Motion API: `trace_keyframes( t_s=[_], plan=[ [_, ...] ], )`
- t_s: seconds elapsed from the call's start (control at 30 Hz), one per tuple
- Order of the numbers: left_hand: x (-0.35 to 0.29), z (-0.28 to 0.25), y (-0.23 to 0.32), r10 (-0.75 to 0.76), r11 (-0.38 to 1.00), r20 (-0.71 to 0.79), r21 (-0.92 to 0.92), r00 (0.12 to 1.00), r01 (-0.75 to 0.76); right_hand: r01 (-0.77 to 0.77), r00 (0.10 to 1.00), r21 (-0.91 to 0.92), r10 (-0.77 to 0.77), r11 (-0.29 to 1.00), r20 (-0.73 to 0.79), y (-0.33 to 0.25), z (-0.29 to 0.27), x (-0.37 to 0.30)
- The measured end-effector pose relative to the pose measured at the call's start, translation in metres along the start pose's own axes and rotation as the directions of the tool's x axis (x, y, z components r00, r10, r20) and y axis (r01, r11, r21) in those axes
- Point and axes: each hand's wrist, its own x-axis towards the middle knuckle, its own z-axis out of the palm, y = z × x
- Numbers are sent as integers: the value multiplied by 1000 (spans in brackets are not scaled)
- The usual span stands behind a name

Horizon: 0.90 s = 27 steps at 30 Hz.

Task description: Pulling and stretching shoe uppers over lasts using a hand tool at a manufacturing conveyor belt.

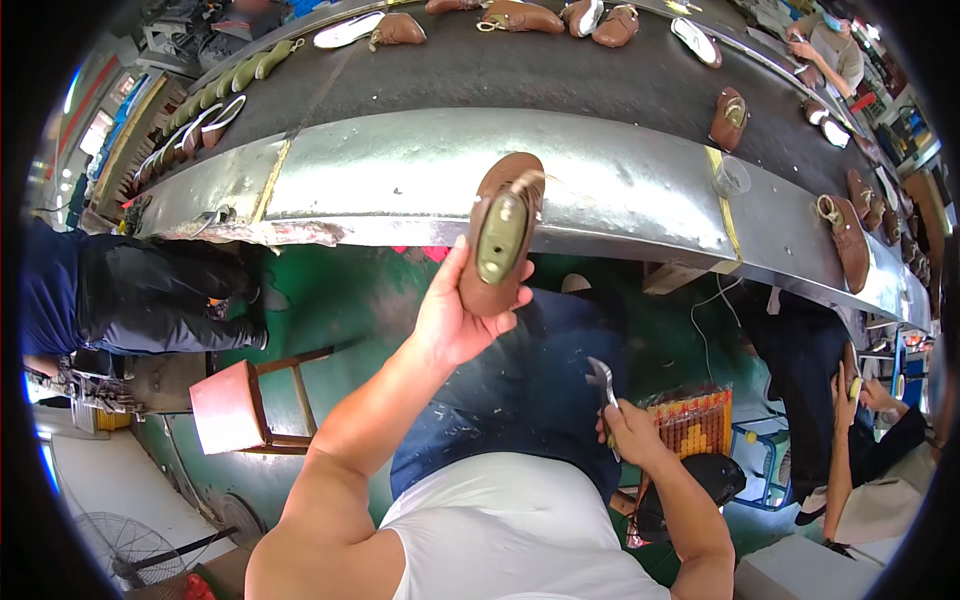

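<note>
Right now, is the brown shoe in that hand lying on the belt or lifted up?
Lifted up. The left hand grips the brown shoe in the air, standing on end before the belt; its greenish insert faces the camera.

A long conveyor with a dark rubber belt [560, 70] curves across the top of the view, edged by a dented, shiny sheet-metal apron [400, 185] with yellow tape strips. Brown leather shoe uppers and white insoles [348, 30] lie spaced along the belt, and a row of pale green shoe lasts [215, 90] stands at its far left. Below the apron the floor is painted green [340, 300] and scuffed. A small wooden stool with a red seat [228, 405] stands on it at left, a grey floor fan [125, 545] lies lower left, and a blue plastic stool [765, 445] stands at right. Daylight glows at the left edge.
</note>
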Motion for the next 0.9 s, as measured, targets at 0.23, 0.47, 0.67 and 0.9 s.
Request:
trace_keyframes(
  t_s=[0.23,0.47,0.67,0.9],
  plan=[
    [66,13,52,4,995,13,103,1000,-6,-71,995,-48,74,996,72,-7,-5,10],
    [271,58,141,277,713,-10,673,961,-199,36,998,-108,-31,993,47,-37,-31,31],
    [399,12,138,526,-662,353,741,774,111,400,878,-555,-479,730,4,-116,-67,56],
    [398,65,157,375,-315,189,947,908,-67,362,510,-864,-850,351,-132,-160,-146,121]
  ],
)
